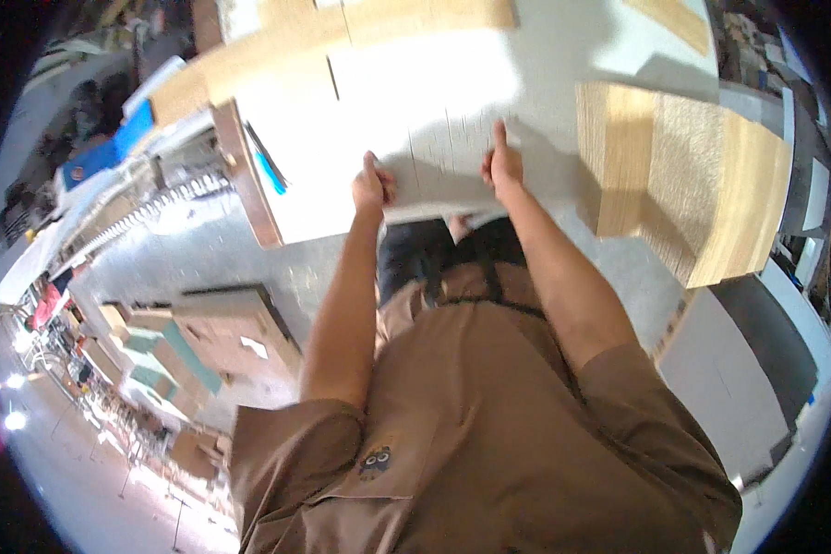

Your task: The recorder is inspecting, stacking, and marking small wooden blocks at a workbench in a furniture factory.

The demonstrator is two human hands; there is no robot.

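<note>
My left hand (373,185) and my right hand (504,168) are side by side over the near part of a brightly lit pale work surface (545,166). Both have fingers curled inward and thumbs stretched forward. Whether anything thin is inside the curled fingers cannot be made out in the glare. Between the hands, the pale surface shows a few thin dark lines like cracks or seams. A slim blue tool (270,172) lies to the left, beside a brown wooden strip (246,175) along the surface's left edge.
Light wood boards (415,17) lie across the far side. Wood-grain panels (683,175) stick out at the right, beyond my right hand. Brown and green-edged boards (226,332) rest low on the left, over the grey floor (194,245). A large grey sheet (720,369) stands at the lower right.
</note>
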